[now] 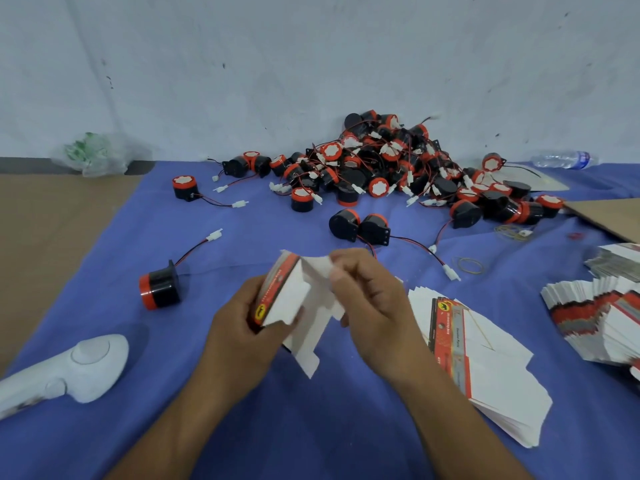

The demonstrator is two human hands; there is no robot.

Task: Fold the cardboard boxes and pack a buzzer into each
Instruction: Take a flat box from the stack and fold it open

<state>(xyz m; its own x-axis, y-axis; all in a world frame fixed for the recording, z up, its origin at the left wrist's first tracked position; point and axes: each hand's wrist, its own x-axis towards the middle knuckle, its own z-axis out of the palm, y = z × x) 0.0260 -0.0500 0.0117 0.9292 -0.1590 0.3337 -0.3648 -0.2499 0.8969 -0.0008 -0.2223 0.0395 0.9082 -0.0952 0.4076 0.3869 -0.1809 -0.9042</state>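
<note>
Soft, even, rather dim light: faint shadows fall to the right of the lone buzzer (160,289) and the white device (86,368). The whole frame is slightly soft, the box (287,303) motion-smeared — edges bend with wide-angle distortion.

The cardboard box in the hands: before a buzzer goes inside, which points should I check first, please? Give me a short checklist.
1. Grip on the cardboard box: left hand grips it, right hand pinches it. Ok.
2. Box folded into shape: white flaps stick out loose. Not ok.
3. Bottom end closed: hidden by the hands. Cannot tell.
4. Buzzer near: single buzzer lies on the blue cloth, left of the hands. Ok.
5. Its wire free: it runs alone to the white connector. Ok.
6. A hand free to pick: both hold the box. Not ok.
</note>
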